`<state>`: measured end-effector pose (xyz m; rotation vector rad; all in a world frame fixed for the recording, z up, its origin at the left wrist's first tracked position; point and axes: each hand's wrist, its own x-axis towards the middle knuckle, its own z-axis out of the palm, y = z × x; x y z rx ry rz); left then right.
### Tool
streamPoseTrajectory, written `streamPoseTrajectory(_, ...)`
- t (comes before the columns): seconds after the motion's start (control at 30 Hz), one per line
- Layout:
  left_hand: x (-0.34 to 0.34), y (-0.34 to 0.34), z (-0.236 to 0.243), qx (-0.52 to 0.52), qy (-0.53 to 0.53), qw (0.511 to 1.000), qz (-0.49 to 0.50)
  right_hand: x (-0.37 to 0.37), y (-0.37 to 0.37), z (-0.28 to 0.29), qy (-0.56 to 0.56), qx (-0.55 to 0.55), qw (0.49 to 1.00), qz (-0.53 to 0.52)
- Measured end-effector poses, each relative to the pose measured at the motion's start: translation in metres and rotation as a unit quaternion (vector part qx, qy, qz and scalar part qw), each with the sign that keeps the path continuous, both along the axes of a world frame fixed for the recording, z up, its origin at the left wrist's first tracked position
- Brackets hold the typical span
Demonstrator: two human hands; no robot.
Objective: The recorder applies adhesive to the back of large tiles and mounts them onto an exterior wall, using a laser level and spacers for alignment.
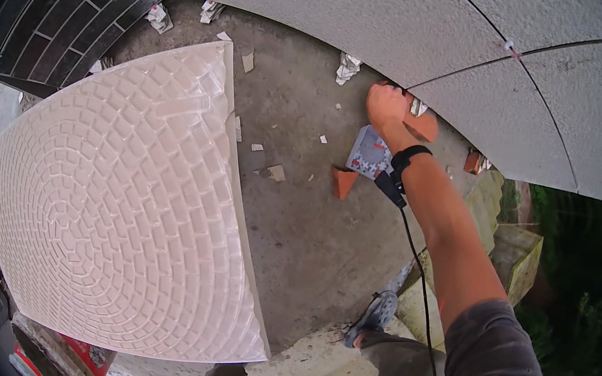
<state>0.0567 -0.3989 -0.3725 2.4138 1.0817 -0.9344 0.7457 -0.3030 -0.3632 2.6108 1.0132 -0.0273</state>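
In the head view, an orange brick piece point(423, 127) lies on the concrete floor point(293, 241), just under the lower edge of a pale grey wall panel point(445, 39). The person's right hand point(387, 108) is right beside it, at that same edge. Its fingers are curled inward with the back of the hand uppermost; whether the grip is clamped on anything cannot be told, since the knuckles hide the fingertips. The left hand is out of view.

Working well here probably means small, gentle movements: a hard knock could shift the brick piece or chip the panel's edge. Fingertips are best kept out from under the panel, and the black cable point(421, 274) hanging below the forearm should stay slack and well away from the loose pieces.

Near the wrist, which wears a black wristband point(411, 156), a grey packet with a pattern of crosses point(370, 151) lies on the floor, with an orange wedge point(344, 183) by its lower corner. A small stack of white shards point(347, 70) sits farther left near the panel's edge.

The floor is dull and stained, with pale chips scattered over it. To the left, a large whitish sheet embossed with curved rows of blocks point(112, 215) takes up much of the room. Beyond it rises a dark brick-patterned wall point(72, 6); at the far right, past a weathered ledge point(526, 258), is dark greenery point(580, 312).
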Motion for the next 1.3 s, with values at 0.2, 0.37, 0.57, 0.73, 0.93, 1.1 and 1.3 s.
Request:
streamPoseTrajectory(0.2, 0.006, 0.008, 0.006, 0.001, 0.002, 1.000, -0.004, 0.003, 0.009, -0.002, 0.026, 0.001, 0.997, -0.072)
streamPoseTrajectory(0.37, 0.014, 0.017, 0.013, 0.003, 0.008, 1.000, -0.017, -0.006, 0.001, -0.001, 0.042, 0.019, 0.999, -0.019)
streamPoseTrajectory(0.57, 0.033, 0.030, 0.036, 0.006, 0.007, 0.999, -0.031, -0.010, 0.003, 0.011, 0.073, 0.047, 0.996, -0.022)
streamPoseTrajectory(0.73, -0.007, 0.010, 0.108, -0.026, -0.021, 0.999, 0.022, -0.016, -0.009, 0.033, 0.091, 0.106, 0.990, -0.024)
streamPoseTrajectory(0.93, -0.163, -0.072, 0.418, -0.097, -0.022, 0.975, 0.199, -0.067, -0.105, 0.161, 0.274, 0.298, 0.913, -0.045)
streamPoseTrajectory(1.1, -0.129, -0.062, 0.591, -0.125, -0.124, 0.954, 0.245, -0.121, -0.287, 0.356, 0.370, 0.357, 0.843, -0.156)
streamPoseTrajectory(1.3, 0.222, -0.005, 0.707, 0.110, -0.386, 0.910, -0.106, -0.101, -0.496, 0.577, 0.329, 0.377, 0.841, -0.206)
